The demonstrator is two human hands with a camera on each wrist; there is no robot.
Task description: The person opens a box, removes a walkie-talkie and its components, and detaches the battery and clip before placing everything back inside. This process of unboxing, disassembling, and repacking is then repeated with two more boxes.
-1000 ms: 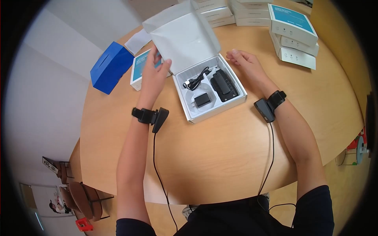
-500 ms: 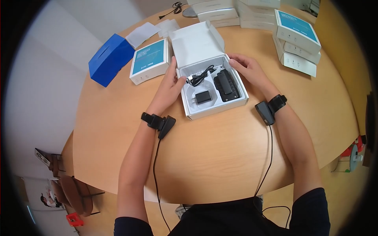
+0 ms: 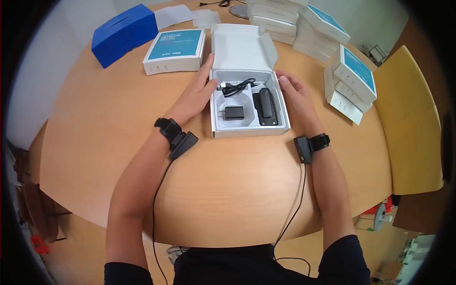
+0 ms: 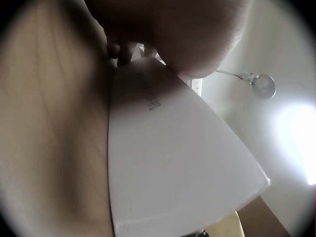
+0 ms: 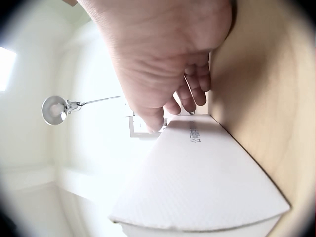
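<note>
An open white box [image 3: 251, 133] stands on the table with its lid raised at the back. In its white tray [image 3: 223, 102] lie a coiled black cable [image 3: 240, 87], a black power adapter [image 3: 234, 112] and a black handheld device [image 3: 267, 107] with a clip-like bar. My left hand [image 3: 195, 96] lies along the box's left side, fingers extended, thumb at the rim. My right hand [image 3: 298, 97] is at the right side near the back corner, fingers loosely bent. In the right wrist view the fingertips [image 5: 186, 103] are at the far end of the box's side wall.
A closed white box with a teal top [image 3: 176, 45] sits to the left, beside a blue box [image 3: 124, 35]. White sheets [image 3: 175, 16] lie behind them. Stacked boxes [image 3: 354, 78] stand at the right and more boxes [image 3: 273, 21] at the back. A yellow chair [image 3: 411, 123] borders the right edge.
My left hand has come down from the lid to the box's left side. My right hand has moved in to the right side. The box now sits squarer, and the head view has shifted.
</note>
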